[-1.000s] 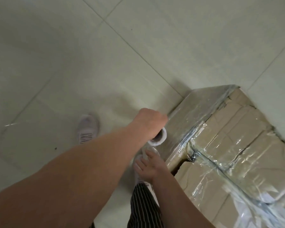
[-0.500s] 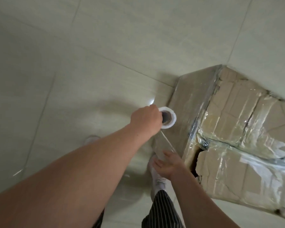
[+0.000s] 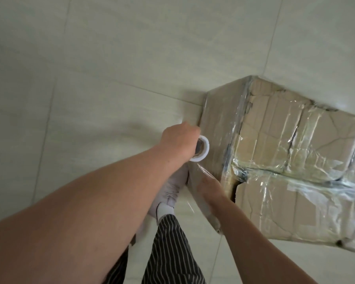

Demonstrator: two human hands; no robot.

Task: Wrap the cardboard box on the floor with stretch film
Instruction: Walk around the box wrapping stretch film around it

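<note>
A worn cardboard box [image 3: 295, 160] stands on the tiled floor at the right, its top and sides covered in shiny stretch film. My left hand [image 3: 178, 143] grips the upper end of a white film roll [image 3: 202, 149], held upright close to the box's left side. From the roll a clear sheet of film [image 3: 195, 187] runs down toward me along that side. Lower down, my right hand [image 3: 209, 188] rests against the film at the box's near corner, fingers fairly straight and partly veiled by the film.
Pale floor tiles [image 3: 90, 78] spread to the left and behind the box. My foot in a light shoe [image 3: 172, 191] and a striped trouser leg [image 3: 170, 249] stand just left of the box.
I have moved round the box, so it now sits further right and more side-on. The roll has travelled along the box's side with my left hand, and my right hand followed beneath it.
</note>
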